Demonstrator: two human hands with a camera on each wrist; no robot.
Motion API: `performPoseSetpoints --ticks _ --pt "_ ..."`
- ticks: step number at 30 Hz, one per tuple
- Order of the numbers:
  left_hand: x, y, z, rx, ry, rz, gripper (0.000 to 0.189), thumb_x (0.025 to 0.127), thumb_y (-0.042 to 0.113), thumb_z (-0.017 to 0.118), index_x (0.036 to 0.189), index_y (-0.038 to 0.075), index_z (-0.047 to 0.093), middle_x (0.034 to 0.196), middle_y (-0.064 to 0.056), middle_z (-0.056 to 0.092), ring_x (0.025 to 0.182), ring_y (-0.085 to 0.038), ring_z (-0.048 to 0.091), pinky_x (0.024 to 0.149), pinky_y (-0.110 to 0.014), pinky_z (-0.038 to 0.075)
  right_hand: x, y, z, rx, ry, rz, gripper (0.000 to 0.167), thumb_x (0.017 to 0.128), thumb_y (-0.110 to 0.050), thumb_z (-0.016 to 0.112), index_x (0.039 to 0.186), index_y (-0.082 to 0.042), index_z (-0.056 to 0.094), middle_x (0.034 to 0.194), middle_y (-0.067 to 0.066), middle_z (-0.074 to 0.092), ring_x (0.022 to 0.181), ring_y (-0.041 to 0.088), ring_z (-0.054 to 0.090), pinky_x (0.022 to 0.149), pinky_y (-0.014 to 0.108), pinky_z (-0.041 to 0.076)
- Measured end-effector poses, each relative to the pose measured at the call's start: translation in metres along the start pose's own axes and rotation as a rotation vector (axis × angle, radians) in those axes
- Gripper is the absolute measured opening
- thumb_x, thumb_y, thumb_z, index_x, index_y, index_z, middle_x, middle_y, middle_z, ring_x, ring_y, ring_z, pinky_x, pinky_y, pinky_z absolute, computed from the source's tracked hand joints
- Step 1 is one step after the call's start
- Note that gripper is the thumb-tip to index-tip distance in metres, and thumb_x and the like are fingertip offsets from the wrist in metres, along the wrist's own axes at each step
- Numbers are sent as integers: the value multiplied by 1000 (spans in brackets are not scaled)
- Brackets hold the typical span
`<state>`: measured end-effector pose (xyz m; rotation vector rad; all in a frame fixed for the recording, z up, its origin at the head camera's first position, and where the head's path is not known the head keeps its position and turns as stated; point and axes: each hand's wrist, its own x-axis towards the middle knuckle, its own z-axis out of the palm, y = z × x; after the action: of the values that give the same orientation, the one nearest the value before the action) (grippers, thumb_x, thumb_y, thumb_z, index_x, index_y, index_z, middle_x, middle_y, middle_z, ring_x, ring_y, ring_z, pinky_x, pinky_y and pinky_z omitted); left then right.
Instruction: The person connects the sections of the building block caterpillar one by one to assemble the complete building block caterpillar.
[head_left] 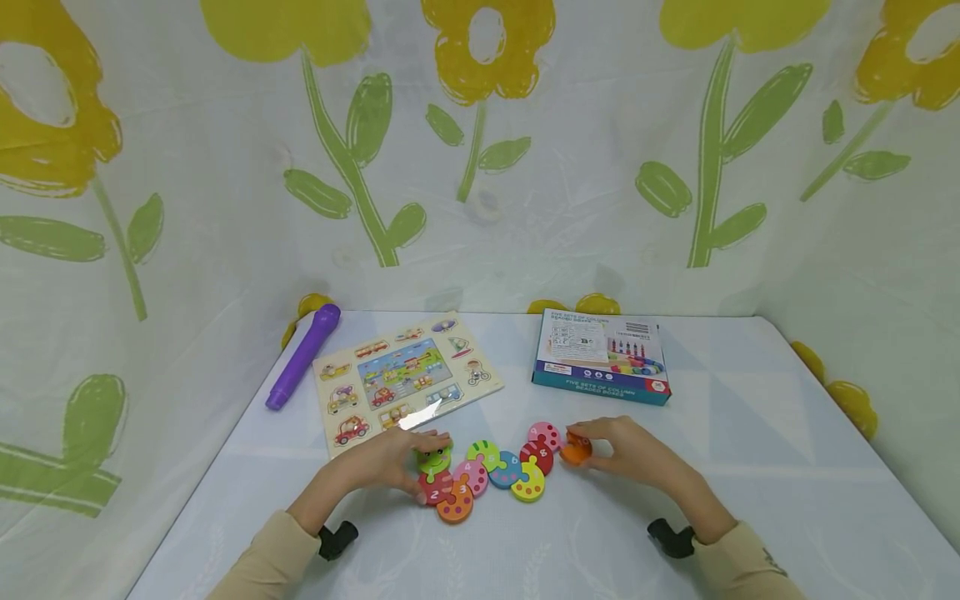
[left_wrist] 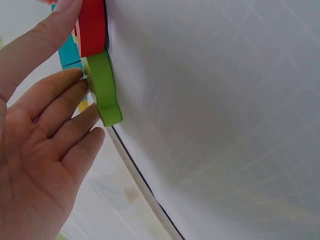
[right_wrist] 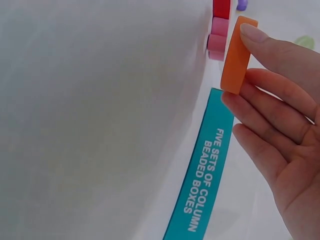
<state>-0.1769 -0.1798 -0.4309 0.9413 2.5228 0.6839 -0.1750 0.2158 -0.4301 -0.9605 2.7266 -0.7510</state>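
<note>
A numbered caterpillar puzzle lies in a zigzag on the table, its green face piece (head_left: 433,460) at the left end. Beside it my left hand (head_left: 388,460) has its fingers extended; fingertips touch the green piece, and the thumb is at the red piece (left_wrist: 93,27) numbered 2. The linked row runs right through orange, pink, green, blue, yellow and red to a pink piece (head_left: 544,435). Between thumb and fingers, my right hand (head_left: 630,446) pinches a loose orange puzzle piece (right_wrist: 237,57). That piece is close to the pink end, raised off the table in the right wrist view.
Behind the row on the left lies a wooden picture puzzle board (head_left: 405,372) with vehicles. A purple microphone-shaped stick (head_left: 303,357) is at the table's left edge. Toward the back right sits a teal-edged beaded toy box (head_left: 602,357). Flower-printed cloth (head_left: 570,208) hangs around the table.
</note>
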Motion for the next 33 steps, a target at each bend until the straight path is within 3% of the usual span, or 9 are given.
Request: performPoseSetpoints --ticks 33 --pt "0 -2 0 -12 -1 1 77 71 29 86 139 12 53 144 0 48 135 -22 40 109 -40 38 15 -8 1 -43 -39 30 50 79 -17 80 124 0 64 120 11 66 113 31 61 89 39 55"
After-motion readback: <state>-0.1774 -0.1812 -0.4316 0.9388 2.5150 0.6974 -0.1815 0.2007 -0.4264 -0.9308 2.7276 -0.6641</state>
